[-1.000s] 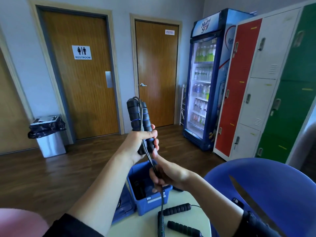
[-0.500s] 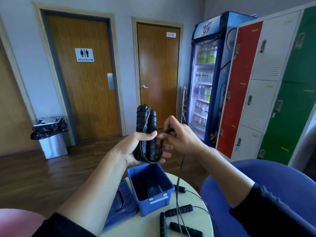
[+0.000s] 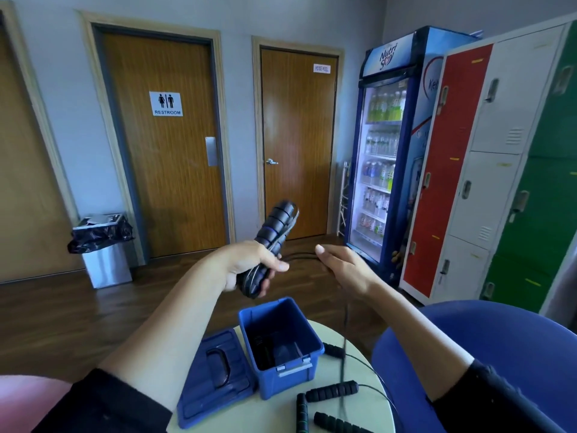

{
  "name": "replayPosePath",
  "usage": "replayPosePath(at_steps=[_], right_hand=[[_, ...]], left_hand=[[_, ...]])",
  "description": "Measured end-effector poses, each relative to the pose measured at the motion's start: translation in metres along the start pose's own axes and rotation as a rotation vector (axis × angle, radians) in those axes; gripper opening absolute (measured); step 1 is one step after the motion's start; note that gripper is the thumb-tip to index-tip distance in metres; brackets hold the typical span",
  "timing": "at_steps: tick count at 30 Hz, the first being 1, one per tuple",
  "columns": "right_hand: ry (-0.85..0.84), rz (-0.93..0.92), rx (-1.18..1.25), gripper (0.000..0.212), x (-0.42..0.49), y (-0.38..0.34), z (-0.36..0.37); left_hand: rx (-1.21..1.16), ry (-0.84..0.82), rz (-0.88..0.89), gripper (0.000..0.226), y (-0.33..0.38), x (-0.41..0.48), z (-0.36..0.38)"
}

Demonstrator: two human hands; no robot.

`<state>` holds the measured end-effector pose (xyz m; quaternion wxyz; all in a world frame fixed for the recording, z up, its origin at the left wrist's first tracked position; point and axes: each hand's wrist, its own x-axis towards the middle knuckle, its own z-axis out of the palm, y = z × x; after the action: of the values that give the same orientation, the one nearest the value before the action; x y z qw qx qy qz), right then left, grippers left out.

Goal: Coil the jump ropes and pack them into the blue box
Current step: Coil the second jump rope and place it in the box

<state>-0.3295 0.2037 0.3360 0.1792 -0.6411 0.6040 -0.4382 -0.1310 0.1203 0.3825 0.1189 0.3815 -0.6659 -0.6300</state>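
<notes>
Most of the room for mishap is given by the small round counter point(image 3: 281, 415), where little space is left. The blue box point(image 3: 293, 379) is set open near its far edge and could be tipped off if a rope is snagged on its rim. Something dark is seen inside, too dim to be named. Its lid point(image 3: 215, 370) is laid just beside it on the left, seemingly overhanging the counter, and could be knocked to the floor by a forearm.

Above the box, the left grip point(image 3: 249, 264) is curled tightly round a pair of foam handles point(image 3: 276, 226) with turns of rope wound about them. The right grip point(image 3: 346, 270) is held near, fingers mostly straight; whether the cord point(image 3: 299, 254) is pinched or merely draped beneath it cannot be told. If tension is lost there, the wound turns could be loosened and slid off the handles.

Loose handles point(image 3: 331, 390) are scattered by the counter's near edge. The cord, hung down among them, could be tangled with their thin lines, or a handle could be dragged off.
</notes>
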Motion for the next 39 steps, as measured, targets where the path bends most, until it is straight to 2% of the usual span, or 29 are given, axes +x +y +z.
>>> replayPosePath(at_steps=[2,4,5,7,10,13,17,20,24,27,31,36,39], right_hand=[[0.001,-0.247,-0.226,0.042,0.001,-0.029,-0.001],[-0.046,-0.455,-0.450,0.041,0.006,-0.058,-0.004],[-0.080,-0.501,-0.537,0.038,0.011,-0.070,-0.006],[-0.167,-0.493,-0.600,0.031,0.024,-0.084,-0.011],[-0.313,-0.382,-0.373,0.032,0.041,-0.089,-0.019],[-0.413,-0.232,-0.064,0.025,0.054,-0.071,-0.021],[-0.477,-0.112,0.289,0.030,0.051,-0.040,-0.016],[-0.413,0.081,0.356,0.035,0.036,-0.020,-0.005],[-0.326,0.188,0.444,0.041,0.022,-0.016,0.011],[-0.302,0.225,0.523,0.042,0.014,-0.026,0.018],[-0.296,0.320,0.577,0.046,0.004,-0.037,0.023],[-0.262,0.457,0.443,0.044,-0.005,-0.049,0.023],[-0.230,0.443,0.205,0.037,-0.002,-0.059,0.024]], left_hand=[[0.323,0.128,-0.071,0.018,0.004,0.002,0.005],[0.585,0.138,-0.090,0.015,0.010,0.000,0.016],[0.710,0.120,-0.068,0.015,0.013,-0.003,0.021],[0.959,0.064,-0.016,0.018,0.019,-0.008,0.030],[1.177,-0.047,0.013,0.018,0.023,-0.019,0.032],[1.134,-0.124,0.219,0.027,0.021,-0.019,0.022],[0.918,-0.167,0.417,0.029,0.015,-0.015,0.006],[0.696,-0.182,0.512,0.025,0.012,-0.017,0.003],[0.399,-0.101,0.541,0.055,0.008,-0.016,-0.001],[0.240,-0.089,0.570,0.044,0.006,-0.013,0.002],[0.179,-0.036,0.563,0.009,0.008,-0.012,0.002],[0.172,0.140,0.436,0.042,0.011,-0.010,-0.014],[0.245,0.295,0.340,0.046,0.011,-0.005,-0.025]])
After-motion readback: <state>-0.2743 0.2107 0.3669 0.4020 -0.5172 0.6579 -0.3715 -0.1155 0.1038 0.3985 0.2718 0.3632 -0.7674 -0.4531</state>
